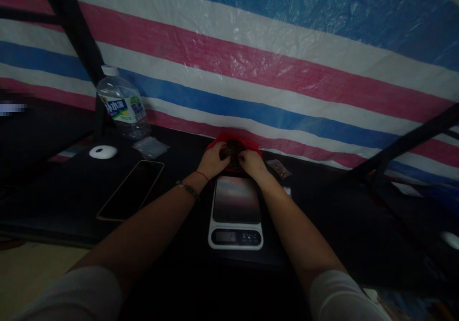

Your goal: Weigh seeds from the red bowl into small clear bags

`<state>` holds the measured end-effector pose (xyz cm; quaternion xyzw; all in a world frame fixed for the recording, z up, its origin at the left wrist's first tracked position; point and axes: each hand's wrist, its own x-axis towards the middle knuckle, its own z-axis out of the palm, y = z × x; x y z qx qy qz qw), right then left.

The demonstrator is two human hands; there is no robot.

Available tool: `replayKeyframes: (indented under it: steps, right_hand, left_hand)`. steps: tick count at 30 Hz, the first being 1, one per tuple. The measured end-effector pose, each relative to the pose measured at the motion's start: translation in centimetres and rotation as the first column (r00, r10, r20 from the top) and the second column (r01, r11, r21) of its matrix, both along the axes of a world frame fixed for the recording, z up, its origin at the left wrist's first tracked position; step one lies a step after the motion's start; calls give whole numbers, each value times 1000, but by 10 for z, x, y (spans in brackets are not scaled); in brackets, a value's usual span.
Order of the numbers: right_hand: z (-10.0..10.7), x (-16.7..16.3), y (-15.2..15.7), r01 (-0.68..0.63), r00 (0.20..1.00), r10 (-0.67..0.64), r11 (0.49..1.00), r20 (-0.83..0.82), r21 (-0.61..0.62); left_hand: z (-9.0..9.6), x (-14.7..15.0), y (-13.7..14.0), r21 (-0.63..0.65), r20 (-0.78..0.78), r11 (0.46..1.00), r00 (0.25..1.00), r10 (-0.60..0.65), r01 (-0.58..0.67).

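Observation:
A red plastic bag (251, 144) lies spread at the back of the black table, with a heap of small dark brown pieces (234, 149) in it. Both hands reach into it from either side. My left hand (215, 159) curls its fingers in at the heap's left; its fingertips are lost among the dark pieces. On the opposite side, my right hand (251, 162) has its fingers pressed together at the heap's edge, and what they pinch is too small to make out. Between my forearms sits a white kitchen scale (236, 213) with a bare metal plate.
Right of the bag lies a small clear packet (279, 169) of brown bits. To the left are a phone (132, 190), a white mouse (103, 152), clear plastic bags (150, 147) and a plastic bottle (124, 103). A striped tarpaulin (258, 67) hangs behind the table.

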<state>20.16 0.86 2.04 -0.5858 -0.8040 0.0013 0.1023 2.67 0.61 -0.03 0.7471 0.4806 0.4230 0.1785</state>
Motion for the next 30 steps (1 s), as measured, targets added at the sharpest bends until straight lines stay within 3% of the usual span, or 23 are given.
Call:
replayKeyframes:
  steps: [5,10,15,20,27,30]
  right_hand:
    - [0,3,5,60,966,-24,989,-258,134]
    - [6,1,3,87,887,1,982,-462,169]
    - [10,-8,-5,-44,880,87,994,-466,103]
    - [10,-10,-9,-64,890,89,995,-447,72]
    - [7,-7,-5,-74,876,161,976,-454,204]
    - [7,-6,-4,-93,895,162,979,-416,181]
  left_hand:
    - [-4,0,4,18,3,999,999,-36,36]
    - [-5,0,4,24,2,997,997,-76,76]
    - [-1,1,1,0,-37,995,994,-102,102]
    - [0,1,1,22,-39,994,994,-103,104]
    - [-1,1,0,18,-13,991,992,-129,129]
    - [-2,1,1,26,-17,993,993,-118,118]
